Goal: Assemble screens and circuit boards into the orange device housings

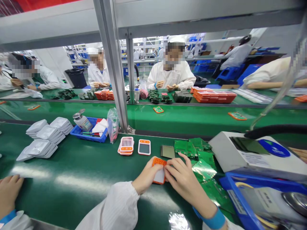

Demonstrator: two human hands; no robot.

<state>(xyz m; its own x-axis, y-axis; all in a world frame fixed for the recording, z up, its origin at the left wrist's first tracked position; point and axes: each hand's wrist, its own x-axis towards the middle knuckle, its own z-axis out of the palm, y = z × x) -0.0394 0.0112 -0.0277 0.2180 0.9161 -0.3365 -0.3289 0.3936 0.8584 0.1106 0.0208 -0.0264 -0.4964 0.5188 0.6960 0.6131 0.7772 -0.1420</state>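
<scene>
My left hand [146, 176] grips a small orange plastic casing [160, 176] by its left side, thumb on top. A pale grey panel fills the casing's lower part. At its right edge, the thumb and fingers of my right hand [180, 175] are closed on the rim, one finger raised. Whether a smaller piece is between those fingertips is hidden. Just beyond lies a dark flat display panel [168, 151]. White-and-orange framed covers, one single [144, 147] and a small stack [126, 146], lie farther left. Green circuit boards [206, 159] are spread beside my right hand.
A blue tray [102, 138] holds a bottle and tools, near stacked white shells [49, 132]. To the right stand a white machine [254, 153] and a blue bin [232, 185]. A co-worker's hand [11, 193] rests at left. Behind runs a green conveyor belt [192, 118].
</scene>
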